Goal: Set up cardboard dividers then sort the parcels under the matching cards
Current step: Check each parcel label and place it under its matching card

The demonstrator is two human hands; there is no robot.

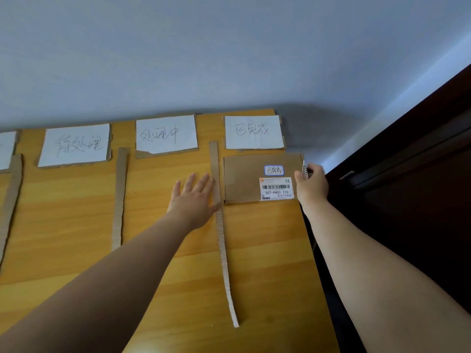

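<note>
A flat brown parcel with a white barcode label and a small handwritten sticker lies on the wooden table, directly under the rightmost white card. My right hand grips the parcel's right edge at the table's side. My left hand is flat and spread, its fingers resting against the cardboard divider strip just left of the parcel. Two more white cards, the middle card and the left card, lie along the far edge. Another divider strip separates them.
A third divider strip and part of a further card show at the far left. A dark wooden cabinet stands close against the table's right edge. A pale wall rises behind the table.
</note>
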